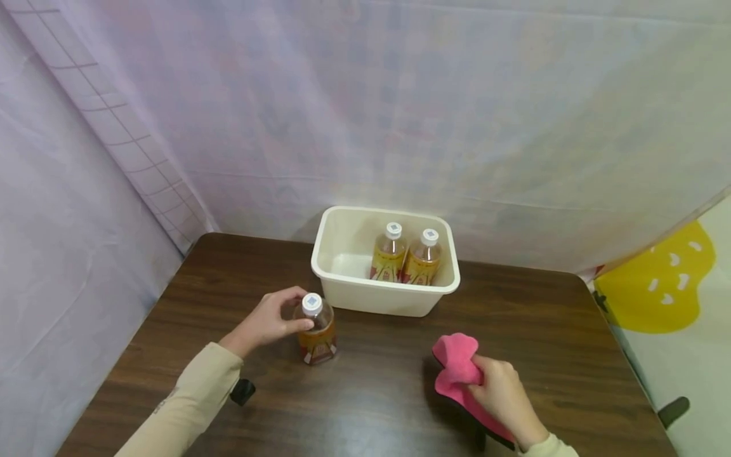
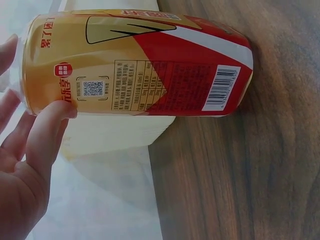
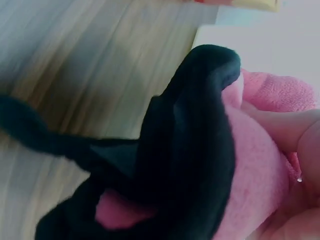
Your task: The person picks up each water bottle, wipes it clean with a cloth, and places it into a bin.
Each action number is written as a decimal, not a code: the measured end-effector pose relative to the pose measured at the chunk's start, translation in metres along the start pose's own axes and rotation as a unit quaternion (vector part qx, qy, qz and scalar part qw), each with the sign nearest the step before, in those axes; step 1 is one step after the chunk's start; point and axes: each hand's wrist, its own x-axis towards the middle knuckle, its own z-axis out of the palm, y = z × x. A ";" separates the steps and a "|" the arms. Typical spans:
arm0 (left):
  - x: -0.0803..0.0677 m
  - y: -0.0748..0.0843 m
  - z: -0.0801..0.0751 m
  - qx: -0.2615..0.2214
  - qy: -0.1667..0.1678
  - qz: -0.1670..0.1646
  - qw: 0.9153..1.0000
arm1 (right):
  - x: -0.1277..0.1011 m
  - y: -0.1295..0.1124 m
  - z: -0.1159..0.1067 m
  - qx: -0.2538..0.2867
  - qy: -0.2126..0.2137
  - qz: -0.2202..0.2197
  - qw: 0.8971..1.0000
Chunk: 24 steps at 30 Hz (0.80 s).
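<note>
My left hand [image 1: 273, 322] grips a drink bottle [image 1: 317, 339] near its shoulder, thumb and fingers around it below the white cap. The bottle stands upright on the table, in front of the white tub. In the left wrist view its gold and red label with a barcode [image 2: 221, 88] faces the camera. My right hand [image 1: 505, 395] holds a bunched pink cloth [image 1: 457, 365] above the right part of the table. Black edging [image 3: 200, 135] and a dark strap hang from the cloth in the right wrist view.
A white plastic tub [image 1: 349, 283] stands at the table's back edge with two similar bottles [image 1: 389, 254] upright in its right half. The brown wood-grain table [image 1: 365, 406] reaches to pale curtains [image 1: 365, 127] behind. A small black object [image 1: 242, 391] lies by the left forearm.
</note>
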 end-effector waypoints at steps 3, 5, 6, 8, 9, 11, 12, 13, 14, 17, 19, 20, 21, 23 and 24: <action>0.001 0.000 0.000 -0.002 0.000 0.001 1.000 | -0.003 0.006 -0.006 -0.026 -0.010 0.032 0.999; 0.001 0.000 0.000 -0.002 0.000 -0.001 1.000 | -0.005 0.010 -0.007 -0.044 -0.009 0.038 0.998; 0.001 0.000 0.000 0.000 0.000 -0.001 1.000 | -0.006 0.012 -0.006 -0.053 -0.006 0.034 0.998; 0.000 0.000 0.000 0.002 0.000 -0.001 1.000 | -0.008 0.015 -0.002 -0.066 -0.008 0.025 0.997; 0.000 0.000 0.000 0.003 0.001 -0.001 1.000 | -0.009 0.016 0.001 -0.072 -0.011 0.021 0.997; 0.000 0.000 0.000 0.002 0.001 -0.001 1.000 | -0.012 0.018 0.008 -0.080 -0.026 0.017 0.996; 0.000 0.000 0.000 0.000 0.001 -0.001 1.000 | -0.013 0.019 0.010 -0.081 -0.035 0.018 0.996; 0.001 0.000 0.000 -0.002 0.000 -0.001 1.000 | -0.013 0.020 0.013 -0.081 -0.046 0.023 0.995; 0.001 0.000 0.000 -0.003 0.000 -0.001 1.000 | -0.014 0.021 0.015 -0.083 -0.054 0.026 0.995; 0.001 0.000 0.001 -0.001 0.001 -0.001 1.000 | -0.014 0.025 0.019 -0.084 -0.086 0.043 0.992; 0.001 0.000 0.001 0.002 0.002 0.000 1.000 | -0.012 0.028 0.019 -0.085 -0.113 0.055 0.988; 0.001 0.000 0.001 0.003 0.003 0.001 1.000 | -0.011 0.030 0.019 -0.085 -0.129 0.063 0.986; 0.001 0.000 0.001 0.003 0.002 0.001 1.000 | -0.010 0.032 0.018 -0.083 -0.146 0.071 0.983; 0.001 0.000 0.001 0.001 0.002 0.002 1.000 | -0.008 0.035 0.018 -0.079 -0.173 0.083 0.978; 0.001 0.000 0.001 0.001 0.001 0.002 1.000 | -0.007 0.037 0.018 -0.076 -0.183 0.087 0.976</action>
